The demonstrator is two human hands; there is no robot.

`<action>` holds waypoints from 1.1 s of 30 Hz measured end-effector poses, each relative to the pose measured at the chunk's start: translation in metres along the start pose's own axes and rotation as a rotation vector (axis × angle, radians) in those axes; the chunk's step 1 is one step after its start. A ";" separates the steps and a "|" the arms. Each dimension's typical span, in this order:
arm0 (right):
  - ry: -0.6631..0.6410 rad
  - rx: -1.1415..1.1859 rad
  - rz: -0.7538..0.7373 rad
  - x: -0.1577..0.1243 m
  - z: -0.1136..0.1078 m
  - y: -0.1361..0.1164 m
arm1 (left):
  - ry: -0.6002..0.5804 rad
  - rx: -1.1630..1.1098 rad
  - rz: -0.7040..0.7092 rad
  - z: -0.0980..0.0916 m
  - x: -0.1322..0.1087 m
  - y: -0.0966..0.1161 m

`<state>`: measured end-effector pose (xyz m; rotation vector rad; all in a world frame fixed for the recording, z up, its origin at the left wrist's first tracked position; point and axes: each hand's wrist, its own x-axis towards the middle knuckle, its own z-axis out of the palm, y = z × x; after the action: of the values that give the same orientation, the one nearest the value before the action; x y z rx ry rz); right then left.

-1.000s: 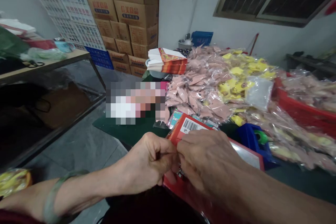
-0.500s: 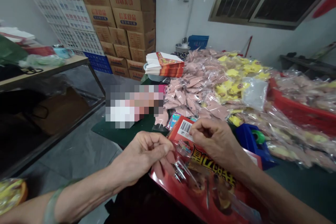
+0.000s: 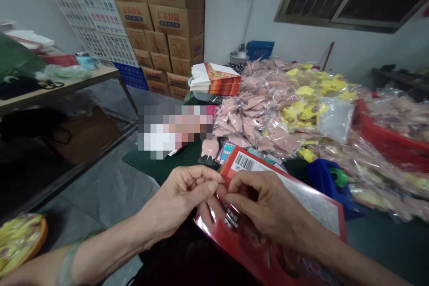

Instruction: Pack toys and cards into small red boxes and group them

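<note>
A flat red printed package (image 3: pixel 251 250) in clear film lies under my hands, its white barcode panel (image 3: pixel 288 183) facing up and away from me. My left hand (image 3: pixel 182 201) pinches thumb against forefinger at the package's near edge. Its grip seems to be on the thin clear film, though the fingers partly hide it. My right hand (image 3: pixel 268 208) comes in from the right, and its fingertips meet the same spot beside my left fingers. A pale bangle (image 3: pixel 69 261) circles my left wrist.
Heaps of pink and yellow bagged goods (image 3: pixel 268 120) cover a green-topped table (image 3: pixel 157 165). A blue tape dispenser (image 3: pixel 330 187) stands right of my hands. Beyond are a red crate (image 3: pixel 385 134), white-and-red cartons (image 3: pixel 216 79), and stacked cardboard boxes (image 3: pixel 161 22). A blurred patch (image 3: pixel 174 132) hides part of the table.
My hands have come back together at the package's edge. The package has turned from its printed red face to the barcode side, and the clear film no longer stands out between my fingers.
</note>
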<state>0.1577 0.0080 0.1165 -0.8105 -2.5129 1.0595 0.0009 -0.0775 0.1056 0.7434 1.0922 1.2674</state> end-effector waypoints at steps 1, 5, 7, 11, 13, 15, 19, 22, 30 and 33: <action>0.027 0.011 -0.010 0.000 0.002 0.002 | 0.011 -0.013 0.002 0.000 -0.001 0.001; 0.259 -0.144 -0.195 -0.002 0.010 0.010 | 0.006 0.009 -0.072 -0.002 -0.005 0.006; 0.395 -0.292 -0.392 -0.003 0.014 0.014 | -0.033 0.024 -0.159 -0.002 -0.005 0.008; 0.509 -0.483 -0.664 -0.005 0.018 0.018 | -0.064 0.015 -0.251 -0.002 -0.001 0.010; 0.523 -0.530 -0.724 -0.007 0.017 0.018 | -0.066 0.017 -0.258 -0.002 0.001 0.011; 0.515 -0.576 -0.745 -0.009 0.015 0.016 | -0.068 0.029 -0.258 -0.002 0.003 0.012; 0.469 -0.619 -0.713 -0.010 0.013 0.013 | -0.068 0.029 -0.256 -0.003 0.003 0.012; 0.484 -0.629 -0.696 -0.010 0.013 0.013 | -0.075 0.007 -0.250 -0.004 0.002 0.010; 0.409 -0.474 -0.593 -0.010 0.013 0.011 | -0.073 0.028 -0.181 -0.003 0.005 0.007; 0.282 -0.204 -0.377 -0.009 0.005 0.001 | -0.075 0.045 -0.130 -0.002 0.004 0.006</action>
<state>0.1627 0.0002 0.1116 -0.4654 -2.4199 0.5332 -0.0029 -0.0729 0.1097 0.7361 1.0926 1.1003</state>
